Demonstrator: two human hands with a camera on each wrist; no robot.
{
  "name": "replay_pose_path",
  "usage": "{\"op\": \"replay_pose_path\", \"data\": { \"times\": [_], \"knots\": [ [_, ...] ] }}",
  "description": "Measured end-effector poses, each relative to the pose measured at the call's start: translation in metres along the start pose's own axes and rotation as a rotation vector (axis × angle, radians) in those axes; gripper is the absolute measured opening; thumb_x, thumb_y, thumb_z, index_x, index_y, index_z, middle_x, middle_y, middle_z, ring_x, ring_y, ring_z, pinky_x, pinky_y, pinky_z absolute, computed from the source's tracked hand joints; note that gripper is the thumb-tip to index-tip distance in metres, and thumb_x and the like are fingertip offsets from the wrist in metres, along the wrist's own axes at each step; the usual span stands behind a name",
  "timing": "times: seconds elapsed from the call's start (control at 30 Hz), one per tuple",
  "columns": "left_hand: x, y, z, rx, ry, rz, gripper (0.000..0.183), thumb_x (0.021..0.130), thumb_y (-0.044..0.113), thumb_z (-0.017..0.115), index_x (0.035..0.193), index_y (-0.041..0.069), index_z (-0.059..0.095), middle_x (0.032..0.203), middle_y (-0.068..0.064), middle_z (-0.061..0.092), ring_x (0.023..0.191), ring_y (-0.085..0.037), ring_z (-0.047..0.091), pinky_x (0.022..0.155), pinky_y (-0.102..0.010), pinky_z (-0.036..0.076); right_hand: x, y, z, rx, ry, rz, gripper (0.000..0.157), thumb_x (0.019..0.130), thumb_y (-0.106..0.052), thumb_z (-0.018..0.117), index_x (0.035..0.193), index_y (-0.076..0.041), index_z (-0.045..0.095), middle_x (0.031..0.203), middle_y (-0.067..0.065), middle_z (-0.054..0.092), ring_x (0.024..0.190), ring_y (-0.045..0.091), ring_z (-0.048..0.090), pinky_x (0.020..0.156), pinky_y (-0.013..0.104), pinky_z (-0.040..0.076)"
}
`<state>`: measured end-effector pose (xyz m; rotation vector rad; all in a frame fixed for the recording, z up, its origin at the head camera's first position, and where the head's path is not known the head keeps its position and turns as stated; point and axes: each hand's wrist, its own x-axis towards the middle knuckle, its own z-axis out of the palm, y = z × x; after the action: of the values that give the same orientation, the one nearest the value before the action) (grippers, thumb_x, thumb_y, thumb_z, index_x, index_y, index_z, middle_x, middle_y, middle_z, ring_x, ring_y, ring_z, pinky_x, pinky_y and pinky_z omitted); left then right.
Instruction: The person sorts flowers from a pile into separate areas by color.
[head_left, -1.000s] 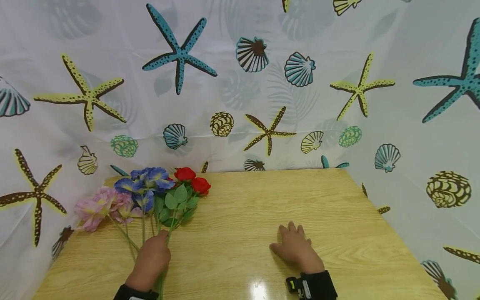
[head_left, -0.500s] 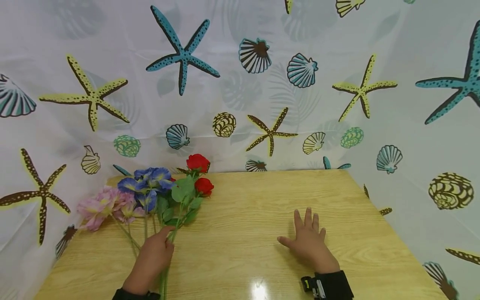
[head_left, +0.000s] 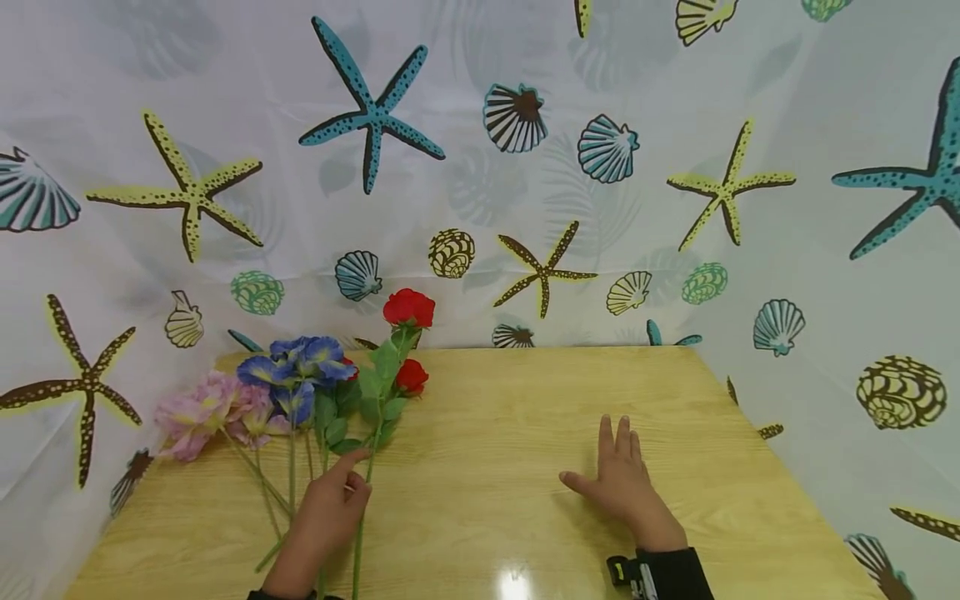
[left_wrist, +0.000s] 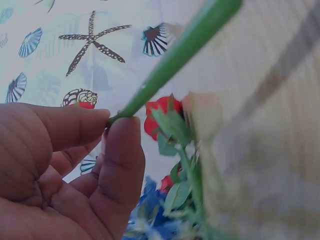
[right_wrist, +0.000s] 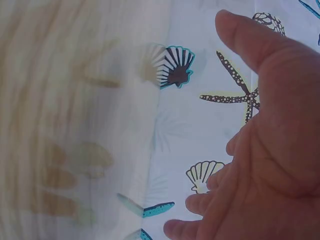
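In the head view my left hand [head_left: 324, 515] pinches the green stem of a red rose [head_left: 408, 308]. That rose is raised above the other flowers. The left wrist view shows the stem [left_wrist: 180, 55] between thumb and forefinger. Below it lie other red roses [head_left: 412, 377] with green leaves, partly behind the raised one. Blue flowers [head_left: 300, 367] and pink flowers [head_left: 202, 412] lie left of the roses, with their stems toward me. My right hand [head_left: 624, 487] is held over the right part of the table, fingers straight and thumb apart, holding nothing.
The wood-grain table [head_left: 495, 467] reaches back to a white cloth [head_left: 465, 192] printed with starfish and shells. The cloth also stands along the left and right sides. A bright light reflection shows near the table's front.
My left hand has moved slightly right, and one red rose has risen away from the bunch. My right hand has moved right and its fingers have straightened.
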<state>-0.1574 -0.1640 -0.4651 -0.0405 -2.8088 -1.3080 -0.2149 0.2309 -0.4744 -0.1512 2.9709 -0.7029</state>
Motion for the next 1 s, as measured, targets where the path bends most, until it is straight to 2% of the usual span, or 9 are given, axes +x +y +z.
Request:
{"op": "replay_pose_path", "data": {
  "times": [0.13, 0.3, 0.43, 0.53, 0.63, 0.87, 1.0],
  "knots": [
    [-0.001, 0.005, 0.014, -0.083, -0.022, -0.012, 0.044, 0.093, 0.007, 0.056, 0.136, 0.009, 0.049, 0.087, -0.003, 0.058, 0.075, -0.015, 0.061, 0.057, -0.030, 0.046, 0.001, -0.006, 0.005, 0.094, -0.050, -0.011, 0.118, 0.081, -0.063, 0.058, 0.150, -0.004, -0.018, 0.148, 0.028, -0.028, 0.134, 0.053, -0.013, 0.103, 0.070, 0.016],
    [0.000, 0.011, 0.027, -0.194, -0.054, -0.021, 0.044, 0.093, 0.008, 0.056, 0.136, 0.013, 0.048, 0.090, -0.005, 0.056, 0.070, -0.015, 0.058, 0.055, -0.029, 0.046, 0.002, -0.014, 0.009, 0.165, -0.048, -0.020, 0.117, 0.083, -0.059, 0.060, 0.149, -0.006, -0.021, 0.147, 0.025, -0.033, 0.134, 0.054, -0.005, 0.100, 0.068, 0.027],
    [0.000, 0.017, 0.035, -0.359, -0.071, -0.066, 0.045, 0.095, 0.010, 0.055, 0.139, 0.015, 0.045, 0.095, -0.008, 0.054, 0.072, -0.016, 0.056, 0.058, -0.032, 0.051, 0.003, -0.018, 0.013, 0.173, -0.015, -0.020, 0.115, 0.084, -0.060, 0.058, 0.150, -0.006, -0.019, 0.145, 0.024, -0.037, 0.131, 0.057, 0.013, 0.094, 0.063, 0.038],
    [-0.002, 0.021, 0.042, -0.468, -0.071, -0.095, 0.046, 0.095, 0.010, 0.054, 0.140, 0.014, 0.043, 0.097, -0.010, 0.052, 0.072, -0.016, 0.055, 0.060, -0.035, 0.051, 0.003, -0.022, 0.014, 0.184, 0.012, -0.015, 0.111, 0.085, -0.062, 0.054, 0.151, -0.007, -0.017, 0.144, 0.023, -0.039, 0.124, 0.057, 0.030, 0.084, 0.055, 0.048],
    [-0.004, 0.026, 0.049, -0.512, -0.062, -0.088, 0.045, 0.095, 0.010, 0.053, 0.139, 0.014, 0.043, 0.099, -0.011, 0.051, 0.072, -0.015, 0.053, 0.061, -0.035, 0.051, 0.004, -0.029, 0.013, 0.202, 0.046, -0.011, 0.107, 0.086, -0.062, 0.052, 0.152, -0.009, -0.012, 0.147, 0.022, -0.035, 0.119, 0.054, 0.041, 0.079, 0.052, 0.050],
    [-0.006, 0.036, 0.062, -0.527, -0.094, -0.038, 0.043, 0.096, 0.010, 0.051, 0.138, 0.014, 0.043, 0.103, -0.012, 0.049, 0.074, -0.016, 0.053, 0.063, -0.037, 0.052, 0.001, -0.054, 0.004, 0.234, 0.132, -0.078, 0.099, 0.085, -0.064, 0.052, 0.154, -0.011, 0.005, 0.157, 0.018, -0.011, 0.129, 0.046, 0.034, 0.094, 0.060, 0.040],
    [-0.007, 0.039, 0.068, -0.540, -0.113, -0.005, 0.042, 0.097, 0.012, 0.051, 0.138, 0.013, 0.043, 0.103, -0.012, 0.049, 0.073, -0.015, 0.051, 0.062, -0.035, 0.051, 0.000, -0.070, 0.002, 0.263, 0.163, -0.132, 0.095, 0.085, -0.065, 0.051, 0.154, -0.017, 0.007, 0.158, 0.011, -0.005, 0.129, 0.039, 0.038, 0.093, 0.058, 0.042]
  ]
}}
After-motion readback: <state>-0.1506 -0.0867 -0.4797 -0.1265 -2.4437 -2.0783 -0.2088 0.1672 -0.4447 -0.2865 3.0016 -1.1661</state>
